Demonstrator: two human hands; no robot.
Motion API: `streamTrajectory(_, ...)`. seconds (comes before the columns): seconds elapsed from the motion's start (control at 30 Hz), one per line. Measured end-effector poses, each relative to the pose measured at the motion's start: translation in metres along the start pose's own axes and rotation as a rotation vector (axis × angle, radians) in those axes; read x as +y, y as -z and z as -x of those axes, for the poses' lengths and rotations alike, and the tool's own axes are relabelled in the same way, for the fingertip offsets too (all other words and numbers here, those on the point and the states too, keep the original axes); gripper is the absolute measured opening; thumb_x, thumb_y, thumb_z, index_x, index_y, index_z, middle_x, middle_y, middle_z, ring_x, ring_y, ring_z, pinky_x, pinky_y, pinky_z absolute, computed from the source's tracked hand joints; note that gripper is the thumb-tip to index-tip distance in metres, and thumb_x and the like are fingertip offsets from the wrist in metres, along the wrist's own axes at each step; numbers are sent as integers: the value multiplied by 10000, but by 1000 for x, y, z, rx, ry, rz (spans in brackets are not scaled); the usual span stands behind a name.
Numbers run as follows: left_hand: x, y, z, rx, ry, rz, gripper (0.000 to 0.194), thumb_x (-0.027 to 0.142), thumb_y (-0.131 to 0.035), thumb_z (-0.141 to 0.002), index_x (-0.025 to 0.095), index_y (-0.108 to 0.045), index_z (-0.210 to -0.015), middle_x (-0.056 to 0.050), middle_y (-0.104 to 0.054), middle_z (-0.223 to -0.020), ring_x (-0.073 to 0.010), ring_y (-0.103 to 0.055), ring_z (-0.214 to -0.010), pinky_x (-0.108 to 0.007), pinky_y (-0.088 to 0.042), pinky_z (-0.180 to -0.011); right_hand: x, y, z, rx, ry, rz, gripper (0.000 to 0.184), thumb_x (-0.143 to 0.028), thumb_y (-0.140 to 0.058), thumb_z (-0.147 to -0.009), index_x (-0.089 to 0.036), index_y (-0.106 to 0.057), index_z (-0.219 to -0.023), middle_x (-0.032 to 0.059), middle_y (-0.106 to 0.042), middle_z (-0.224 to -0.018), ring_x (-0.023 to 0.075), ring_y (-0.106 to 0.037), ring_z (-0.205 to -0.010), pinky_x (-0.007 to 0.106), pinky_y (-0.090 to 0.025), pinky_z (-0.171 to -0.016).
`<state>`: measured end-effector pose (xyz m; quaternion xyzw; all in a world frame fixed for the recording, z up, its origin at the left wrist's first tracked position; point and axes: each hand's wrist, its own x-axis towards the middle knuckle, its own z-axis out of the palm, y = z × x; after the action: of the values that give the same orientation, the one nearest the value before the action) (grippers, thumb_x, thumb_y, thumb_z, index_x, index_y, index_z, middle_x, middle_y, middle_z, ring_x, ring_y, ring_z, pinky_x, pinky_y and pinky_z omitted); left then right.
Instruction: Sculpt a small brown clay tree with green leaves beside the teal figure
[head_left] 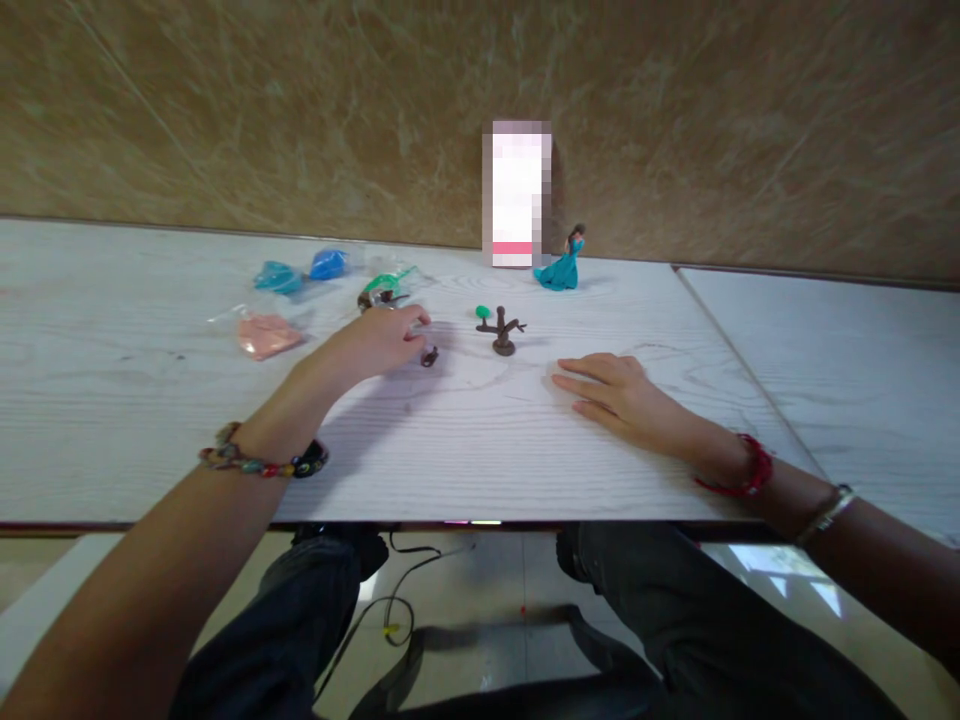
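Observation:
My left hand (379,342) reaches over the white table (150,400), its fingers curled together above a small brown clay piece (429,356) that lies just under the fingertips. Whether the fingers touch it I cannot tell. My right hand (615,392) lies flat on the table, palm down, fingers stretched out and holding nothing. Between the hands, a little farther back, stands a small brown clay tree (502,331) with a green clay blob (483,312) at its left branch.
A teal-dressed figurine (562,264) stands at the back beside a blurred white box (517,195). Bags of clay lie at the back left: pink (264,335), teal (277,277), blue (328,264), green and brown (384,287). A seam divides the table on the right.

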<state>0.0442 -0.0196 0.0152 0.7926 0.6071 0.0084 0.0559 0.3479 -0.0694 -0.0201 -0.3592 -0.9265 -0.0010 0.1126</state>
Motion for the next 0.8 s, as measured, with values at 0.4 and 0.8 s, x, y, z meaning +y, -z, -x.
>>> streamTrajectory(0.4, 0, 0, -3, -35, 30, -4, 420, 281, -403, -794, 103, -491, -1164, -118, -644, -866, -202, -570, -714, -268, -392, -629, 4, -2, 1, 21, -21, 9, 365, -320, -342, -897, -218, -514, -1202, 81, -481, -1292, 216, -443, -1152, 422, -347, -916)
streamTrajectory(0.8, 1, 1, -3, -50, 26, -21, 435, 285, -378, -790, 108, -478, -1175, -99, -641, -866, -196, -573, -732, -259, -395, -642, 7, -1, 2, 10, 25, -23, 363, -311, -357, -893, -216, -506, -1210, 84, -470, -1302, 214, -430, -1172, 424, -353, -940)
